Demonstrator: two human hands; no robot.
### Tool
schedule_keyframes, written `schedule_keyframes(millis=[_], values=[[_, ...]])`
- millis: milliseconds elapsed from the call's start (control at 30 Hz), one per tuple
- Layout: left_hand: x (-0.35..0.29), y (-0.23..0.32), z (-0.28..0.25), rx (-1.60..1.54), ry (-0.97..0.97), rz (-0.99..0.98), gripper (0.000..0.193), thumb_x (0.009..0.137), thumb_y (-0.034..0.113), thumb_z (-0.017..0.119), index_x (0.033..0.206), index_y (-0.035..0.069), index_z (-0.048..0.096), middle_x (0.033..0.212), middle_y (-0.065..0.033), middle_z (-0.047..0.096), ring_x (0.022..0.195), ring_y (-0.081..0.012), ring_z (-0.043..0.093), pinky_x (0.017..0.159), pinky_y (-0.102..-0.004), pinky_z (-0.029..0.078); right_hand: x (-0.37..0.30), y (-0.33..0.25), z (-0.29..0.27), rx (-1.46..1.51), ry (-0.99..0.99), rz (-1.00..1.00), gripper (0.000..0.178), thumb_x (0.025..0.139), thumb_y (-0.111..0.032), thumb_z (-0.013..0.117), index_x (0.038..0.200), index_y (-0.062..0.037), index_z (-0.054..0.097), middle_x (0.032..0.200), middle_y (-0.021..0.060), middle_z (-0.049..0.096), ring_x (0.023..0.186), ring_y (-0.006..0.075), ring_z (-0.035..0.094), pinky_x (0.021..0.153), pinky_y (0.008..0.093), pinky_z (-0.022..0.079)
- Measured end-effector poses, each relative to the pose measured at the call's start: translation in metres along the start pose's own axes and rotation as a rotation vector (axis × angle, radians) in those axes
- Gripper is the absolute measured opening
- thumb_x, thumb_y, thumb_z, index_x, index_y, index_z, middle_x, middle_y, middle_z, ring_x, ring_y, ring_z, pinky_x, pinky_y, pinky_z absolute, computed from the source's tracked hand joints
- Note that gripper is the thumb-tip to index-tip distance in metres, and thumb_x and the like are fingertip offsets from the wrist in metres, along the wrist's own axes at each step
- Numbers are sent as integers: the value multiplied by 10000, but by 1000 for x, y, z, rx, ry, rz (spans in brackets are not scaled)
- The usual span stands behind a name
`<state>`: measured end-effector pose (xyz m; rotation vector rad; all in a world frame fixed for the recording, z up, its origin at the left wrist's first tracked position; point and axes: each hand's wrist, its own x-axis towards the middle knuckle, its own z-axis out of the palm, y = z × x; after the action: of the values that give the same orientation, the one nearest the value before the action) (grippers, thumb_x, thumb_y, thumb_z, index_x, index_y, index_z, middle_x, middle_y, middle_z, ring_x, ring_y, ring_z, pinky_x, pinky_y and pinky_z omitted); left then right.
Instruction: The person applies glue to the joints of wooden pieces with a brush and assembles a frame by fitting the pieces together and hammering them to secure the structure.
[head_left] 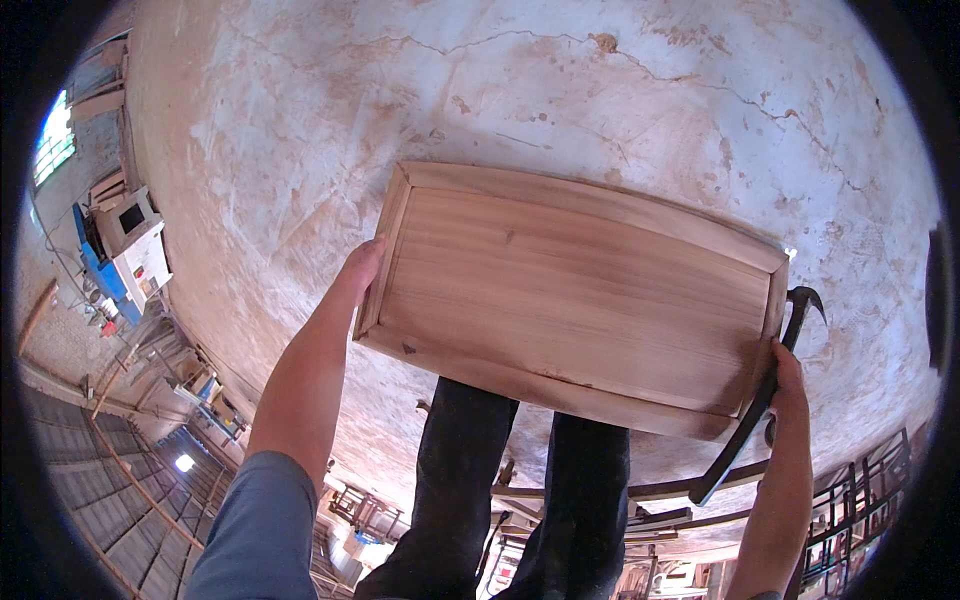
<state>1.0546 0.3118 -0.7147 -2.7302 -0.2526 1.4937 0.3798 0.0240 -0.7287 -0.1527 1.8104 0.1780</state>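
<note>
A wooden frame-and-panel door (575,290), pale brown with mitred corners, is held up in front of me and tilts down toward the right. My left hand (367,264) grips its left edge; the fingers behind the frame are hidden. At the opposite edge, my right hand (788,378) is closed on the frame and on a dark claw hammer (738,444) together. The hammer's head points up past the door's right corner, and its handle slants down to the left below my hand. A dark mark shows on the frame near the lower left corner.
Beyond the door spreads a stained, cracked pale surface (520,90). A white and blue machine (135,245) stands at the far left. Dark metal framework (860,510) is at the lower right, and lengths of timber (650,520) lie behind my legs (465,450).
</note>
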Motion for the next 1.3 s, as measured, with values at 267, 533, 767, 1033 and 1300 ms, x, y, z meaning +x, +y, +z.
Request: schedule_keyframes(millis=[267,533,767,1033,1300], values=[[13,-1,3,-394,27,-62,739,950,599,373,1403,16,399,1382,-168,484,1268,-305,459,1038,-483,368,-18,-6,-4,192,-153,-77,407,904,-413,590,1074,-43,614,906,114,652,802,283,629,759,418,532],[21,71,-63,-1188,-50,414,522,989,446,359,1313,55,479,1306,-114,548,1184,-270,525,1028,-397,411,-56,-68,-12,424,-239,-574,419,886,-499,589,1087,-132,617,906,28,635,809,175,595,722,356,498],[37,120,-48,-1420,-697,1007,291,972,295,465,988,102,683,1057,-80,672,1081,-261,589,1030,-433,421,-46,-120,4,596,-832,-941,489,973,-467,431,1219,-86,614,1380,108,514,1292,283,461,1127,485,299],[58,112,-27,-1364,-1104,1019,432,1011,379,376,1297,93,529,1308,-104,551,1236,-254,491,1122,-455,320,2,-116,4,405,-1002,-1135,567,977,-568,260,1407,-245,441,1521,87,322,1382,285,338,1163,501,212],[-76,44,-29,-173,286,713,249,901,282,597,902,32,591,736,-59,602,684,-189,558,697,-291,439,36,-74,-32,527,-680,-1036,516,1007,-506,276,1384,-200,451,1482,76,394,1353,253,367,1147,483,236]])
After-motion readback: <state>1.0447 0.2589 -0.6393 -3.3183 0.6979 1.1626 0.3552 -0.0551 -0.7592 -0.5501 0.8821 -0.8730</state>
